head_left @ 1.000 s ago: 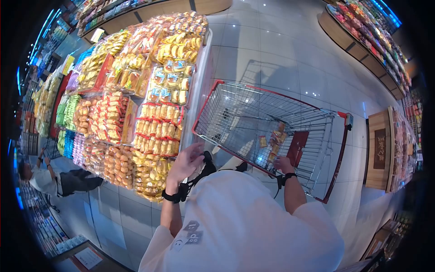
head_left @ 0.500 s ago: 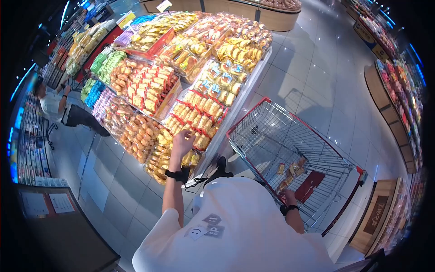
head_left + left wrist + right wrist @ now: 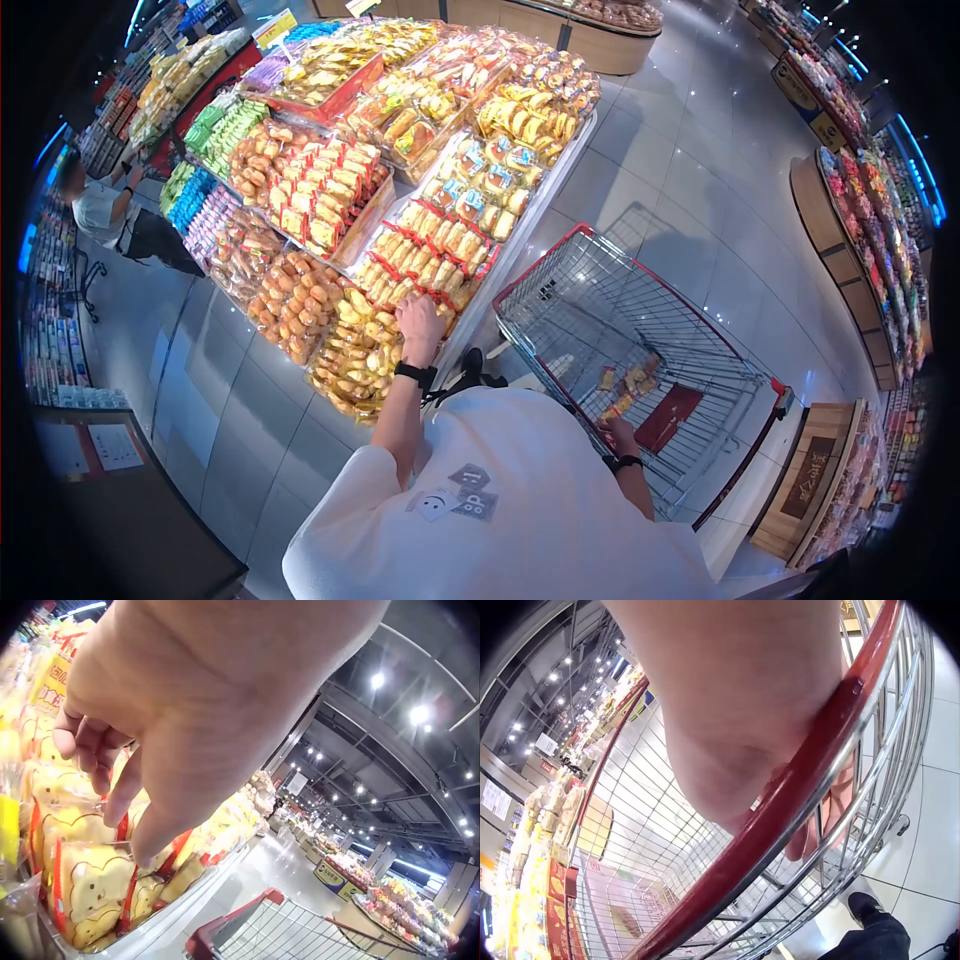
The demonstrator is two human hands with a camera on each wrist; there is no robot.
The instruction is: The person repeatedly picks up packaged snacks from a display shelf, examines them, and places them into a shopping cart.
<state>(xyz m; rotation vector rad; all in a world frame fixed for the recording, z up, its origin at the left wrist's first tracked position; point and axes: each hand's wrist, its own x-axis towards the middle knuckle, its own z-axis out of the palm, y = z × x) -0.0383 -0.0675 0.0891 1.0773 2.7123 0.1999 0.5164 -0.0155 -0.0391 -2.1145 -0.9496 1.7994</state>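
Left hand over the bread, right hand on the cart

The step in hand looks like picking from the bread display: the left hand is at the near edge of the display stand, over red-edged bread packets laid in rows. Its fingers are loosely bent, with no packet seen between them; whether a fingertip touches a wrapper I cannot tell. If a packet is wanted, the next move would call for lowering the thumb and fingers onto 1 wrapper and pinching it lightly, since soft bread would likely squash.

The right hand grips the rim of the shopping cart, which stands just beside the display stand.

The 3 views differ. The head view shows a few packets in the cart near a dark red panel; the right wrist view does not show them clearly. That view instead shows fingers wrapped to the outer side of the red rim, plus a dark shoe on the floor beyond. Only the left wrist view makes out the cartoon face on the nearest packet and the thumb pointing down towards it.
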